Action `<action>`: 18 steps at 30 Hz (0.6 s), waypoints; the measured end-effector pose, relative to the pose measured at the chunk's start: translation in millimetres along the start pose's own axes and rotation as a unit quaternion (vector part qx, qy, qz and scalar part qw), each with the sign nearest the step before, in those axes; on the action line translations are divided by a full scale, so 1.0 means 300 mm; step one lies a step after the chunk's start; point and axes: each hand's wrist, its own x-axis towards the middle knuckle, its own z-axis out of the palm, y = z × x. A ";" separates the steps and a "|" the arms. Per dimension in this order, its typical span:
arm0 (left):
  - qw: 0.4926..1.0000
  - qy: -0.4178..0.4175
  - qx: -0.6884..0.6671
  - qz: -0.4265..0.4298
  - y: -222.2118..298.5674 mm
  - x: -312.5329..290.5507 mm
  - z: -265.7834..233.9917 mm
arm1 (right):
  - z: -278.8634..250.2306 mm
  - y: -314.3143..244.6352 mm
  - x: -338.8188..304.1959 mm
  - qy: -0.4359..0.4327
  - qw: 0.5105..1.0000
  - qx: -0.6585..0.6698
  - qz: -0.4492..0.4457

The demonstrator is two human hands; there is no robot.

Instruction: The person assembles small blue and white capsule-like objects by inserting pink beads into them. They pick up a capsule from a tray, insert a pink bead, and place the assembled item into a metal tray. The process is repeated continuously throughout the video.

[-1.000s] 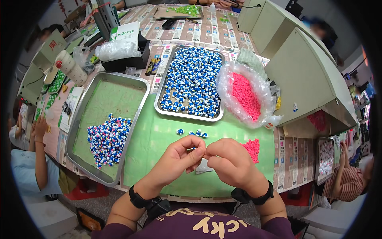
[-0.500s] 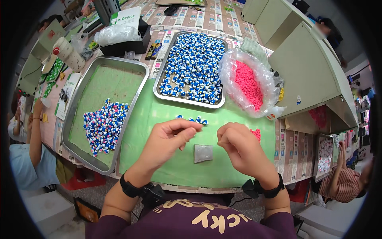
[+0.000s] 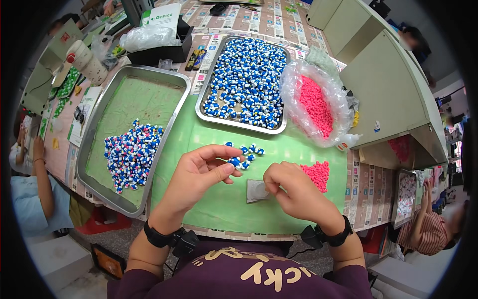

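Between the thumb and fingertips of my left hand [image 3: 199, 172] is a small blue-and-white piece [image 3: 233, 161]. Several more loose blue-and-white pieces [image 3: 252, 149] lie on the green mat [image 3: 219, 209] just beyond those fingers. My right hand [image 3: 296, 192] is closed, its fingertips pinched at the right edge of a small grey square [image 3: 253, 198] with a round clear disc on top. Whatever those fingertips hold, if anything, is too small to make out. Close to the right hand's far side is a heap of tiny pink pieces [image 3: 317, 175].
Ahead, a metal tray [image 3: 239, 124] is full of blue-and-white pieces. Another metal tray [image 3: 180, 94] on the left holds pieces with added pink. A clear plastic bag [image 3: 294, 89] of pink pieces stands before a grey cabinet [image 3: 383, 84]. Other people sit at both sides.
My left hand now shows a blue-and-white piece in its fingers. My right hand has moved left and nearer to me, to the grey square, uncovering more of the pink heap.
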 end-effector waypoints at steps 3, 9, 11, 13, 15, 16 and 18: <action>1.000 -0.011 -0.008 0.019 -0.009 0.004 0.007 | -0.003 0.005 -0.009 0.039 0.987 0.153 0.011; 0.996 -0.039 -0.076 0.004 -0.004 0.024 0.057 | -0.030 -0.053 -0.006 0.137 0.926 0.352 0.007; 0.995 -0.056 -0.086 0.005 -0.003 0.039 0.077 | -0.030 -0.071 -0.001 0.166 0.916 0.365 -0.017; 0.994 -0.063 -0.090 0.014 -0.002 0.054 0.106 | -0.022 -0.078 0.006 0.196 0.909 0.366 -0.046; 0.992 -0.070 -0.103 0.013 -0.002 0.064 0.119 | -0.009 -0.078 0.012 0.224 0.905 0.354 -0.077; 0.991 -0.074 -0.110 0.013 -0.003 0.068 0.125 | -0.003 -0.078 0.013 0.241 0.907 0.334 -0.086; 0.988 -0.076 -0.135 0.017 -0.007 0.073 0.135 | 0.008 -0.080 0.013 0.275 0.910 0.293 -0.102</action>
